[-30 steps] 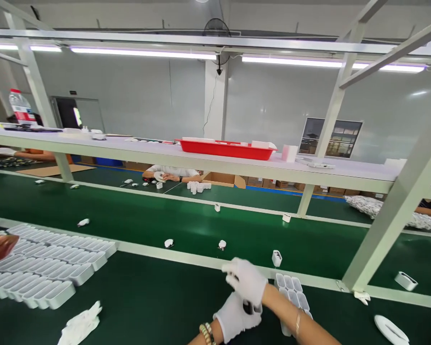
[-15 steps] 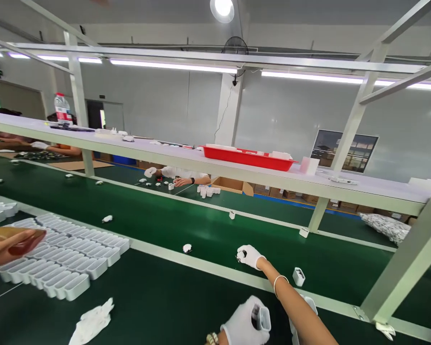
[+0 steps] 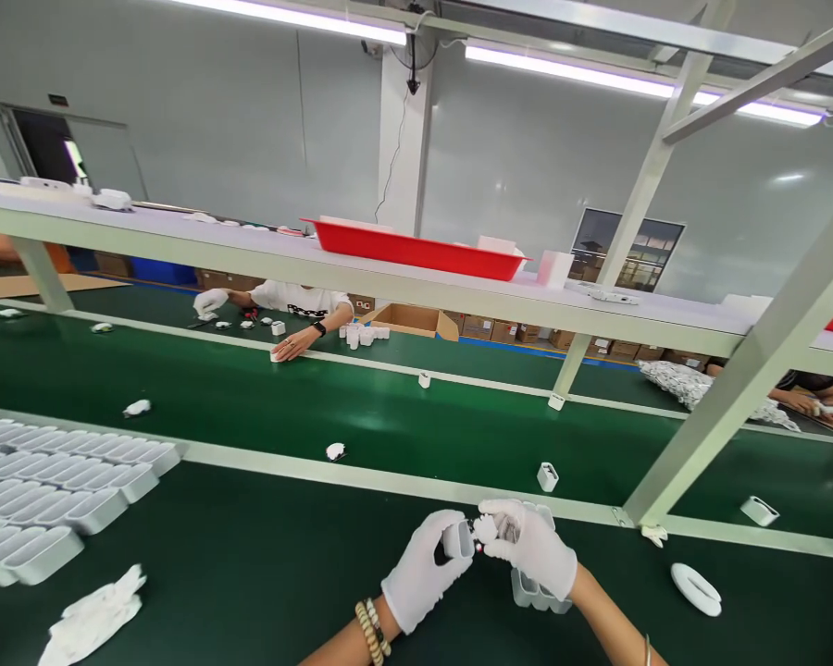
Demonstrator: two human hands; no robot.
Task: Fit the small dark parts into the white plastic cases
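Observation:
Both hands wear white gloves. My left hand (image 3: 427,569), with a beaded bracelet at its wrist, is closed around a white oval cup (image 3: 459,539), whose opening faces right. Close beside that opening, my right hand (image 3: 531,546) pinches a small white part (image 3: 484,530) with dark and red bits at its edge. Below and behind my right hand, a group of white cups (image 3: 536,592) stands on the dark green work surface, partly hidden by the hand.
Rows of white cups (image 3: 48,552) and a loose glove (image 3: 97,615) lie left. Beyond a pale rail, the green belt (image 3: 250,421) carries small parts. A shelf with a red tray (image 3: 416,252) crosses above; a slanted post (image 3: 708,425) stands right. Another person's hand (image 3: 295,344) reaches onto the far rail.
My right hand has come back from the belt with a small part, to beside the cup in my left hand. The cup now faces right. The view has shifted right and downward.

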